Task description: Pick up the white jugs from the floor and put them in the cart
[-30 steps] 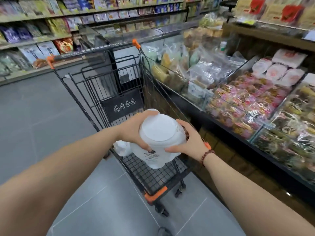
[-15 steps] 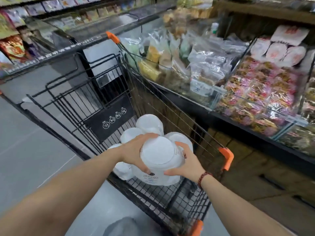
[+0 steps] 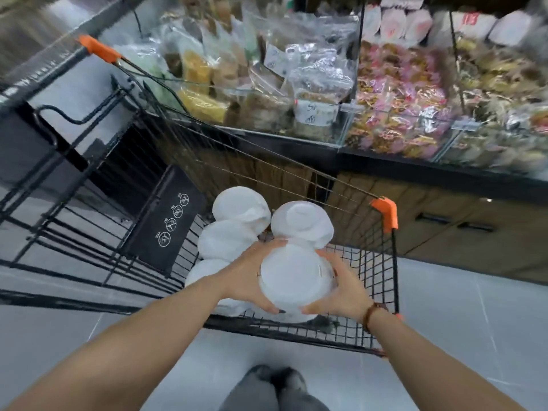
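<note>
A white jug point(image 3: 295, 275) sits low inside the black wire cart point(image 3: 382, 274), held from both sides. My left hand point(image 3: 247, 278) wraps its left side and my right hand point(image 3: 341, 287) wraps its right side, a bead bracelet on that wrist. Several other white jugs lie in the cart: one just behind the held jug point(image 3: 302, 222), and others stacked to the left point(image 3: 240, 203) point(image 3: 225, 240). The held jug's underside is hidden.
The cart has orange corner caps point(image 3: 385, 213) and a black folding seat panel point(image 3: 172, 221). A display counter of bagged snacks point(image 3: 394, 99) runs along the cart's far side. Grey tile floor point(image 3: 444, 336) lies around, and my legs point(image 3: 275, 390) stand at the cart's near end.
My view tipped down over the cart. Both hands lowered the jug from above the basket down among the other jugs.
</note>
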The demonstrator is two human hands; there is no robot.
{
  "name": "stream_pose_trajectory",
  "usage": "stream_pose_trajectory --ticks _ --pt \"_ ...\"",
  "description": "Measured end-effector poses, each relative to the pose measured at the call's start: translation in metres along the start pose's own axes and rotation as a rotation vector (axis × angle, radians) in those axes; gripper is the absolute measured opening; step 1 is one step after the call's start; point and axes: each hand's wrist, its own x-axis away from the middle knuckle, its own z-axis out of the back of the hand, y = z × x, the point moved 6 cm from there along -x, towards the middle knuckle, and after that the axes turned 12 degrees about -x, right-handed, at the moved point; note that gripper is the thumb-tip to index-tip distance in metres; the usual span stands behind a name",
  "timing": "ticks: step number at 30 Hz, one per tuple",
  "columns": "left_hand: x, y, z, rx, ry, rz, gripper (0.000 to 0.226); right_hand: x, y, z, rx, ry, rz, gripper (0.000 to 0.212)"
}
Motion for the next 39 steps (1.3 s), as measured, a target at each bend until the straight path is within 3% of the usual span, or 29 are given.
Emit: stream_pose_trajectory --ticks 11,30,39 --pt "-0.015 0.006 -0.039 -0.044 -0.184 -0.038 0.130 0.011 0.055 -0.001 0.021 0.006 -0.176 0.121" --pt "-0.025 -0.060 -0.089 -0.086 -0.309 0.048 0.132 -0.026 0.095 -0.043 0.005 -0.096 -0.254 0.109" --pt "-0.026 -0.069 -0.101 -0.131 -0.344 0.056 0.127 -0.034 0.097 -0.062 0.148 -0.118 -0.281 0.112"
